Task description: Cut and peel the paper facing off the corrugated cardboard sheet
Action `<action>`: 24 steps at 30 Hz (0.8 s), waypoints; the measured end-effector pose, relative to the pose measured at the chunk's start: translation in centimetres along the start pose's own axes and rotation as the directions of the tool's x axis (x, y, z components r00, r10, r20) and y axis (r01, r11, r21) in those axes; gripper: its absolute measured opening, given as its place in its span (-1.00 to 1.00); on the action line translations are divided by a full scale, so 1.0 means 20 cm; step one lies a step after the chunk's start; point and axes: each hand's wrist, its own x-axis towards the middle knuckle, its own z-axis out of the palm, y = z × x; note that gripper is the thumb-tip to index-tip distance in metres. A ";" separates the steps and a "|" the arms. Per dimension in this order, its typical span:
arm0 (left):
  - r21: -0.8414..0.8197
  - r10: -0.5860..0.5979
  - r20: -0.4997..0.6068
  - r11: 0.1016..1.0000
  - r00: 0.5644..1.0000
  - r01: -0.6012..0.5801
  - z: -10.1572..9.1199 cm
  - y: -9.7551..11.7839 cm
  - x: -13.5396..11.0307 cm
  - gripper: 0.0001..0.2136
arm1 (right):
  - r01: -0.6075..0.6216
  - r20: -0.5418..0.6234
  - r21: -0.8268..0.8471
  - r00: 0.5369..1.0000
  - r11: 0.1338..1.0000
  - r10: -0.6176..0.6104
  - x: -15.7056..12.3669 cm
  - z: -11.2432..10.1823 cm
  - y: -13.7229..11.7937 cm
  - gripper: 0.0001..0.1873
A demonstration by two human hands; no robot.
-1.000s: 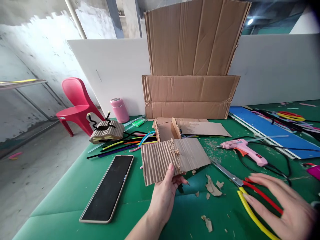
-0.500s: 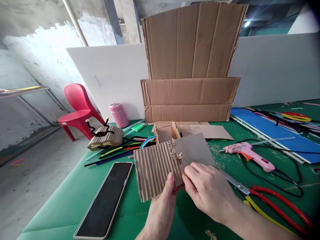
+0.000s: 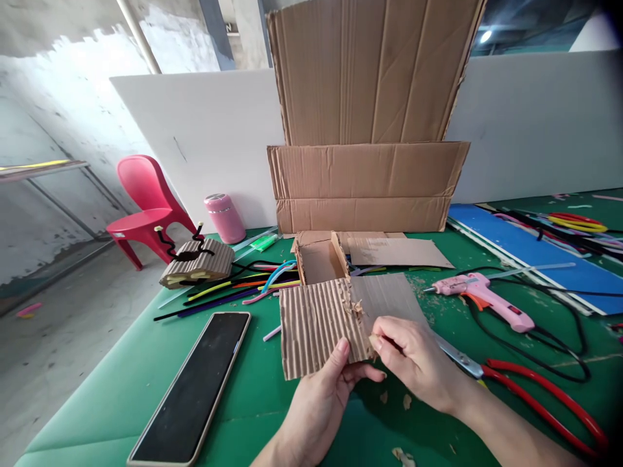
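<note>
A piece of cardboard has bare corrugated ridges (image 3: 314, 327) on its left part and a smooth grey-brown surface (image 3: 392, 295) on its right. A ragged, torn edge (image 3: 355, 306) runs between the two. My left hand (image 3: 318, 405) grips the lower edge, thumb on the ridges and fingers underneath. Pinched between the thumb and forefinger of my right hand (image 3: 416, 363) is a small scrap of torn paper (image 3: 374, 342), close to the ragged edge. Whether that scrap is fully detached, I cannot tell. Several torn bits (image 3: 407, 401) lie on the green table below.
Scissors (image 3: 528, 389) and a pink glue gun (image 3: 487, 299) lie right. A phone (image 3: 192, 389) lies left, with pipe cleaners (image 3: 228, 292) and a cardboard figure (image 3: 197, 261) beyond. An open cardboard box (image 3: 321, 256) stands behind my work, before tall cardboard panels (image 3: 365, 175). A pink bottle (image 3: 224, 217) stands back left.
The cardboard has shifted right and is turned a little. My right hand has pulled slightly right with the scrap between its fingertips. More torn bits now show on the table.
</note>
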 end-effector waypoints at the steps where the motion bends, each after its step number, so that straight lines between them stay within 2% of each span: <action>1: -0.005 0.002 -0.021 1.000 1.000 -0.002 0.00 0.00 0.00 -0.74 | -0.022 -0.011 0.086 1.000 0.996 0.023 0.00 -0.01 0.02 -0.75; 3: -0.017 0.010 -0.074 1.000 0.997 -0.011 -0.01 0.01 0.01 -0.75 | -0.057 -0.047 0.257 0.996 0.965 0.072 -0.01 -0.02 0.05 -0.73; 5: -0.021 0.018 -0.120 1.000 0.993 -0.020 -0.02 0.02 0.01 -0.75 | -0.080 -0.138 0.388 0.980 0.918 0.143 0.00 -0.03 0.08 -0.71; 8: -0.006 0.032 -0.147 0.999 0.989 -0.033 -0.02 0.03 0.02 -0.76 | -0.100 -0.357 0.475 0.886 0.875 0.295 -0.01 -0.03 0.12 -0.69; 10: 0.020 0.037 -0.153 0.999 0.988 -0.034 -0.01 0.02 0.01 -0.77 | -0.102 -0.442 0.464 0.835 0.880 0.329 -0.01 -0.02 0.12 -0.65; 12: 0.060 0.040 -0.147 0.998 0.988 -0.032 0.00 0.02 0.01 -0.76 | -0.107 -0.414 0.407 0.864 0.907 0.288 -0.02 -0.01 0.09 -0.66; 15: 0.110 0.073 -0.132 0.992 0.989 -0.059 0.02 0.01 -0.01 -0.78 | -0.132 -0.324 0.267 0.921 0.955 0.218 0.00 0.03 0.03 -0.82; 16: 0.134 0.086 -0.127 0.989 0.988 -0.069 0.03 0.01 -0.01 -0.78 | -0.128 -0.316 0.199 0.930 0.972 0.187 0.01 0.04 0.02 -0.76; 18: 0.210 0.108 -0.117 0.974 0.987 -0.082 0.04 0.00 -0.02 -0.80 | -0.096 -0.340 0.043 0.935 0.994 0.105 0.03 0.06 -0.01 -0.69; 20: 0.310 0.129 -0.101 0.946 0.986 -0.092 0.04 -0.01 -0.03 -0.83 | -0.039 -0.340 -0.094 0.941 0.995 0.005 0.06 0.07 -0.02 -0.82; 22: 0.371 0.143 -0.094 0.923 0.985 -0.098 0.03 -0.02 -0.03 -0.84 | 0.000 -0.317 -0.165 0.947 0.986 -0.053 0.07 0.07 -0.03 -0.91; 24: 0.376 0.139 -0.090 0.922 0.986 -0.095 0.03 -0.03 -0.03 -0.82 | -0.010 -0.307 -0.161 0.951 0.987 -0.040 0.08 0.07 -0.02 -0.85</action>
